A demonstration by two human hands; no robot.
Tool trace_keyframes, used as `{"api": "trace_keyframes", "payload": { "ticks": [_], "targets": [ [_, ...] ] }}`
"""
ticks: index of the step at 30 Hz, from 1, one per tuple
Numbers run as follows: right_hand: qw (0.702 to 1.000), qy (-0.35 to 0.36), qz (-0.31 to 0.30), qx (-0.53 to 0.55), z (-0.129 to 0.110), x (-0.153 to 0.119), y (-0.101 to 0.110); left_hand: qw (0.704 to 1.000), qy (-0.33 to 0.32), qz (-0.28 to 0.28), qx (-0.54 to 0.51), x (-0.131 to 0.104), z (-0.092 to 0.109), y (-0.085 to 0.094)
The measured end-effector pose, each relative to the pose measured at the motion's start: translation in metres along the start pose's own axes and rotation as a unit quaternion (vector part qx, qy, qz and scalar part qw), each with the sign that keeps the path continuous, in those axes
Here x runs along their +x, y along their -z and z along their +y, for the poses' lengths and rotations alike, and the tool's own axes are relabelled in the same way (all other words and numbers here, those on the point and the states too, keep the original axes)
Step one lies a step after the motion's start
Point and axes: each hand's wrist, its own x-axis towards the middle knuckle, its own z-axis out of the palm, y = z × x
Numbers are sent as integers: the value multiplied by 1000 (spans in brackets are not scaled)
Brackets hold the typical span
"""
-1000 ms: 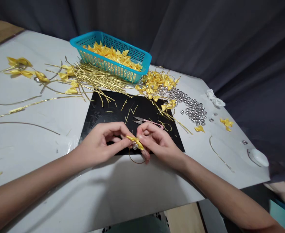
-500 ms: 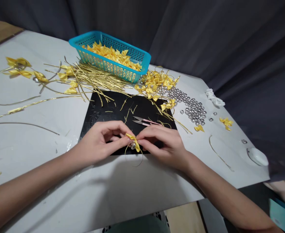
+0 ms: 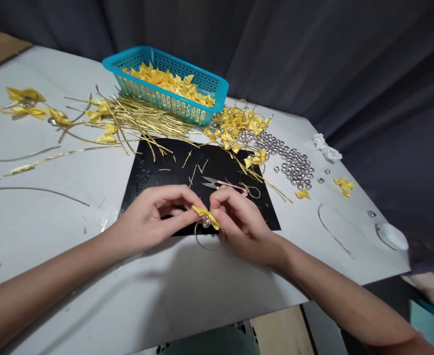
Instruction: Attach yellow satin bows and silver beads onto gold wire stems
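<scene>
Between my two hands is a small yellow ribbon bow (image 3: 212,220) with a silver bead (image 3: 206,223) at its middle. A thin gold cord (image 3: 209,248) hangs from it in a loop. My left hand (image 3: 161,217) pinches the bow's left end between thumb and fingertips. On the other side, my right hand (image 3: 241,222) has its thumb and curled forefinger closed at the bow's right end. Both hands are over the near edge of a black mat (image 3: 158,175). Thread snips (image 3: 232,186) with pink handles lie on the mat just beyond my right hand.
A blue basket (image 3: 222,93) of yellow bows stands at the back. Before it lies a pile of gold cords (image 3: 154,118). Finished-looking beaded bows (image 3: 239,123) and many silver beads (image 3: 296,167) spread to the right. A white oval object (image 3: 392,237) sits near the right edge.
My right hand has shifted and its fingers have curled in more, uncovering more of the snips. The bow has tilted and moved slightly right, and its cord loop now shows rounder.
</scene>
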Motion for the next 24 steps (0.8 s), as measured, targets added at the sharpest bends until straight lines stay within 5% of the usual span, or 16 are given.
{"api": "trace_keyframes", "payload": {
  "ticks": [6,14,20,24],
  "targets": [
    [983,-123,-36,132,3,1,5,999,-25,18,28,0,-1,0],
    [996,31,-30,-80,-2,2,6,996,-57,-1,70,-1,0,-1],
    [993,53,-5,-109,2,2,3,997,-45,8,63,0,1,-1],
    [999,-12,-9,-39,1,2,3,997,-40,13,62,-1,1,-1]
  ]
}}
